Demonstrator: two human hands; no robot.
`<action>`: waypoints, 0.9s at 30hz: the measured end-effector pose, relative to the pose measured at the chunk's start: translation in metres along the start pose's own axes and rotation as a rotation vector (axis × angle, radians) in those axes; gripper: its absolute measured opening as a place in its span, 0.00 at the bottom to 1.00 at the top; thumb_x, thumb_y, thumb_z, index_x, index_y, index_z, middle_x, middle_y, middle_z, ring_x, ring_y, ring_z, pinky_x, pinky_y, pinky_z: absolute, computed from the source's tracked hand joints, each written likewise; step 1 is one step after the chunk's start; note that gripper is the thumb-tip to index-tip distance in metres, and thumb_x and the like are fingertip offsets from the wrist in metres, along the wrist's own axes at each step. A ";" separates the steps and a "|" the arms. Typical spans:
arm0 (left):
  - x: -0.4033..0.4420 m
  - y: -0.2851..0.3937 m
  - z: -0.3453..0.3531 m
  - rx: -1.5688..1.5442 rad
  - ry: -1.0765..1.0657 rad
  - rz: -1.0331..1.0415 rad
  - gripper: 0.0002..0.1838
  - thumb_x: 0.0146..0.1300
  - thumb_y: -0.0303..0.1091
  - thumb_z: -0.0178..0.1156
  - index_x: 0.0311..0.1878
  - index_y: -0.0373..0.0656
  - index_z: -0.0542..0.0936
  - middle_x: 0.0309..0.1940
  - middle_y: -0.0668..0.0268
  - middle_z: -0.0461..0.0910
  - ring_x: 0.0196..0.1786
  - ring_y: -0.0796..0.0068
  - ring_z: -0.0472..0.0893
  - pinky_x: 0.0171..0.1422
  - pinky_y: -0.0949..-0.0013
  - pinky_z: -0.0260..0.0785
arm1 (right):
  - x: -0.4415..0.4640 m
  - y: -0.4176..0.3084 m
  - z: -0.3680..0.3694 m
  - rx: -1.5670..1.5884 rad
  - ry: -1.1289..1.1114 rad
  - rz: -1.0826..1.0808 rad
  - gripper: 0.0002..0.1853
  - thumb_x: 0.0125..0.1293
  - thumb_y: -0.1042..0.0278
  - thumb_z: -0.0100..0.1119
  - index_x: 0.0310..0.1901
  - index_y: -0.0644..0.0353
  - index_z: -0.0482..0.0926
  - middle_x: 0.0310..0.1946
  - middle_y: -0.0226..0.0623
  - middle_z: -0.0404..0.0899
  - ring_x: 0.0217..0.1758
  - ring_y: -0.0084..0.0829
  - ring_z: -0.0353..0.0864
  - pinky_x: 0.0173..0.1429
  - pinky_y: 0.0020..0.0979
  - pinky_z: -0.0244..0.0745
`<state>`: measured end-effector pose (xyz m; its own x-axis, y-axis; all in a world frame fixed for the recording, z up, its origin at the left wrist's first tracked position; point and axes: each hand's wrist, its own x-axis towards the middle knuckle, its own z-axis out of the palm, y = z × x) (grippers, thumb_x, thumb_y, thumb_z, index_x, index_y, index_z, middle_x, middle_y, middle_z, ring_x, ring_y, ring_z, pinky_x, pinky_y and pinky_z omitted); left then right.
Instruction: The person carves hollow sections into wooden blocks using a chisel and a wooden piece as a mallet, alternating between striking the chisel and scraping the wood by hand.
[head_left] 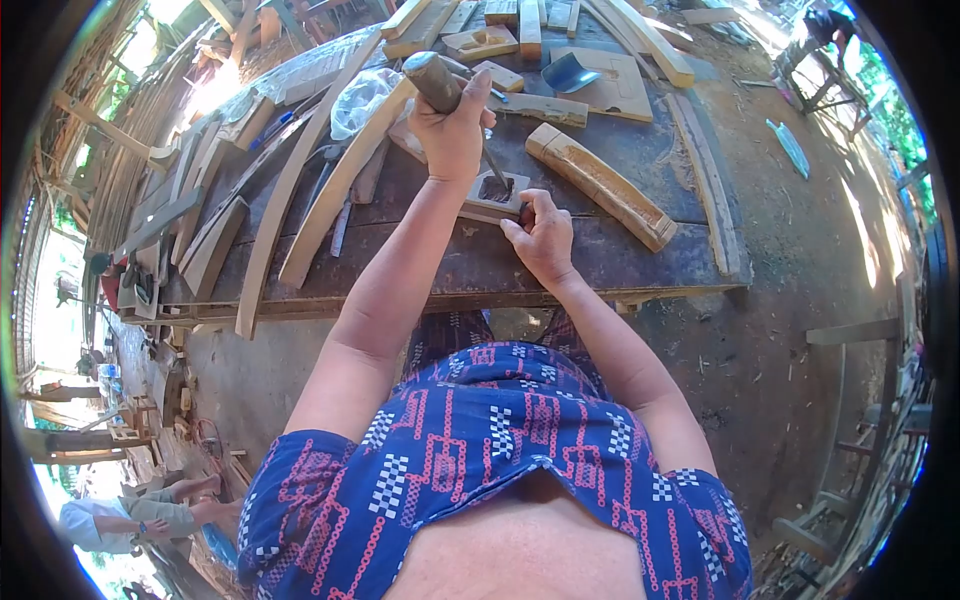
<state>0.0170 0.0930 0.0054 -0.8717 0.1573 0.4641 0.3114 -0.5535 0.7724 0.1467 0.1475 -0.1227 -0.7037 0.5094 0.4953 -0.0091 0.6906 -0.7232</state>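
Observation:
My left hand (450, 135) is wrapped round the thick wooden handle (433, 82) of a tool, whose thin metal shaft (493, 165) slants down to a small wooden block (492, 195). A dark, carved-out hollow shows in the top of this block. At the block's right end my right hand (543, 238) has its fingers curled against it, thumb and forefinger close together; whether it grips the block or a small dark thing there is unclear. To the right lies a long carved piece of wood (600, 187) with a groove.
The dark worktable (440, 268) bears curved wooden strips (345, 195) on the left, a clear plastic bag (367, 100), a blue curved sheet (570, 73) and a long board (700, 180). One person (150, 520) is at lower left, another (822, 40) at upper right.

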 end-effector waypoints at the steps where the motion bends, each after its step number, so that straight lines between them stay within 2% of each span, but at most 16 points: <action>1: 0.000 0.000 0.001 0.000 0.001 0.013 0.11 0.56 0.29 0.70 0.29 0.43 0.74 0.19 0.71 0.75 0.16 0.83 0.74 0.21 0.78 0.66 | 0.000 0.001 0.000 0.005 -0.002 0.004 0.22 0.47 0.68 0.73 0.43 0.54 0.74 0.21 0.29 0.75 0.23 0.29 0.73 0.36 0.33 0.68; 15: -0.006 0.004 0.008 0.015 -0.013 0.015 0.11 0.56 0.28 0.69 0.28 0.43 0.73 0.19 0.71 0.76 0.17 0.84 0.73 0.21 0.79 0.65 | 0.000 -0.001 -0.002 0.009 -0.008 -0.008 0.21 0.47 0.68 0.72 0.43 0.53 0.74 0.21 0.29 0.75 0.23 0.30 0.74 0.36 0.34 0.67; 17: -0.008 0.005 0.009 0.019 -0.024 0.012 0.11 0.56 0.28 0.69 0.28 0.43 0.73 0.19 0.71 0.76 0.17 0.85 0.73 0.21 0.79 0.65 | 0.000 -0.002 -0.002 0.034 -0.059 0.061 0.21 0.46 0.67 0.71 0.43 0.53 0.73 0.24 0.30 0.75 0.28 0.34 0.76 0.42 0.35 0.65; 21: -0.011 0.009 0.015 0.100 -0.083 0.014 0.12 0.56 0.28 0.69 0.27 0.43 0.73 0.17 0.72 0.75 0.17 0.87 0.72 0.21 0.80 0.64 | 0.011 -0.003 -0.016 0.052 -0.172 0.101 0.23 0.48 0.67 0.71 0.46 0.55 0.74 0.26 0.32 0.75 0.29 0.35 0.76 0.44 0.36 0.67; 23: -0.012 0.006 0.017 0.090 -0.076 0.018 0.12 0.57 0.28 0.69 0.26 0.43 0.73 0.16 0.73 0.74 0.17 0.87 0.71 0.21 0.80 0.62 | 0.026 -0.015 -0.047 0.339 -0.253 0.282 0.26 0.49 0.67 0.71 0.51 0.56 0.73 0.28 0.34 0.76 0.30 0.35 0.78 0.47 0.37 0.69; 25: -0.013 0.002 0.017 0.083 -0.085 0.022 0.11 0.57 0.28 0.69 0.27 0.43 0.74 0.18 0.73 0.75 0.18 0.88 0.71 0.22 0.80 0.63 | 0.048 -0.025 -0.087 0.174 -0.172 0.217 0.29 0.50 0.68 0.70 0.55 0.58 0.73 0.32 0.37 0.77 0.36 0.37 0.79 0.51 0.37 0.71; 27: -0.013 0.000 0.017 0.071 -0.092 0.036 0.11 0.57 0.29 0.69 0.28 0.42 0.74 0.19 0.73 0.75 0.20 0.88 0.72 0.24 0.80 0.64 | 0.064 -0.019 -0.127 -0.222 -0.072 -0.091 0.33 0.51 0.61 0.71 0.59 0.57 0.70 0.42 0.42 0.76 0.46 0.41 0.77 0.54 0.39 0.71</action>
<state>0.0350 0.1050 0.0065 -0.8218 0.2147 0.5278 0.3710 -0.5014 0.7816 0.1918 0.2321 -0.0168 -0.7559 0.4073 0.5126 0.0758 0.8322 -0.5493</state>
